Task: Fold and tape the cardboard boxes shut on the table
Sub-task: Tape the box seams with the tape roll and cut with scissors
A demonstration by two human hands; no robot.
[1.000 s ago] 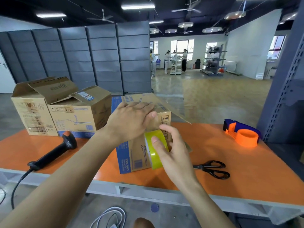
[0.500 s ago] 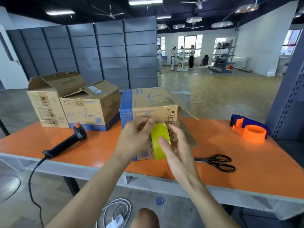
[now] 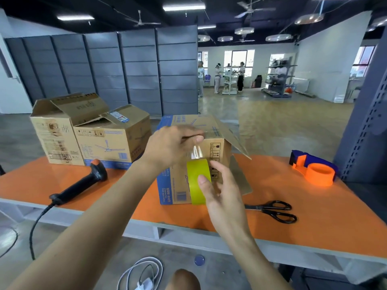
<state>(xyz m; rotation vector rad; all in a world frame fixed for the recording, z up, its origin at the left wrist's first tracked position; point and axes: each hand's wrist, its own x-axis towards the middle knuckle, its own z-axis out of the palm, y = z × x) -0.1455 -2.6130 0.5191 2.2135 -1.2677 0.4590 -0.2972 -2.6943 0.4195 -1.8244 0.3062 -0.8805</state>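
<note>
Orange bench [image 3: 314,216], brown boxes.
Yellow tape [image 3: 196,181]; blue-edged box [image 3: 217,147]; black scissors [image 3: 276,211]; black scanner [image 3: 83,183]; orange-and-blue dispenser [image 3: 316,170].

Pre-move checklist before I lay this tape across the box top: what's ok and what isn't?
1. Free end held: ok. The left hand pinches the clear strip above the box's top edge.
2. Roll held: ok. The right hand holds the tape roll in front of the box.
3. Flaps closed: not ok. One flap juts out on the right side.
4. Strip flat and untwisted: cannot tell, it is transparent and glary.
5. Cutter ready: ok. The scissors lie on the table right of the box.
</note>
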